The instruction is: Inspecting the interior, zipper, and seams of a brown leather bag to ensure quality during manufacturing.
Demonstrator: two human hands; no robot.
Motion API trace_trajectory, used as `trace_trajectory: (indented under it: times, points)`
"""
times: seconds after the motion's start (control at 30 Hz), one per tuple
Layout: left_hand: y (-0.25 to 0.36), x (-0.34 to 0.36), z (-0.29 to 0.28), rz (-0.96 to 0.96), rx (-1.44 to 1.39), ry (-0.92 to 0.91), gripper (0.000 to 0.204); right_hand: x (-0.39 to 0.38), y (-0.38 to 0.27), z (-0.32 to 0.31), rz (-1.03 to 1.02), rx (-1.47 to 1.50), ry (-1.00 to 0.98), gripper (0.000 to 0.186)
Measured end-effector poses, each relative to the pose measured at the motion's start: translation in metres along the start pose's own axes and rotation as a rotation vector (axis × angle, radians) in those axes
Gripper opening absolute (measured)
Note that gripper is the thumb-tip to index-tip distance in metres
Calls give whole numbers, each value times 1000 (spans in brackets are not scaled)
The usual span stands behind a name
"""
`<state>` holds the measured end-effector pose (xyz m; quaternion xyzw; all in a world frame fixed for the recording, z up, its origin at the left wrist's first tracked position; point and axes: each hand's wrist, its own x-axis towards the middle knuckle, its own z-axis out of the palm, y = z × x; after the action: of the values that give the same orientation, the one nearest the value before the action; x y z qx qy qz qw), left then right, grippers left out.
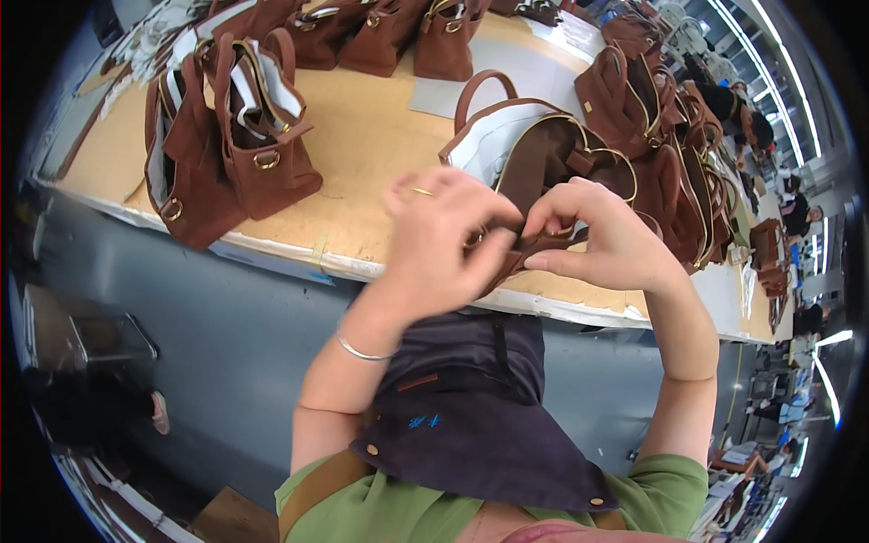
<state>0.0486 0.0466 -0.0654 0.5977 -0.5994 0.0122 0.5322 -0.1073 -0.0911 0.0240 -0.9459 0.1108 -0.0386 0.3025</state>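
An open brown handbag (536, 156) lies at the table's near edge, tilted with its mouth toward me. Its dark brown lining, white inner panel and gold zip show, and one handle arches up at the far side. My left hand (448, 237), smeared a little by motion and wearing a ring, has its thumb and fingers closed on the bag's near edge. From the right, my right hand (605, 233) pinches the same edge, its fingertips close to the left ones. Whatever small part lies between the fingertips is hidden.
Two brown handbags (258, 167) stand upright on the table (362, 163) at the left. More brown bags (625, 95) crowd the right side, and several line the far side. Below the table edge is a grey floor, with a metal-framed stool (86, 326) at the left.
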Motion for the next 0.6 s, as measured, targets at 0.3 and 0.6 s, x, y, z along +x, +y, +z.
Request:
trace_trajectory:
  times: [0.3,0.6]
  points:
    - [-58,60,-50,375,624,-266,23,-12,22,-5,-319,-243,136,13]
    - [52,58,-46,627,756,-559,16,-60,77,-37,-206,-312,268,14]
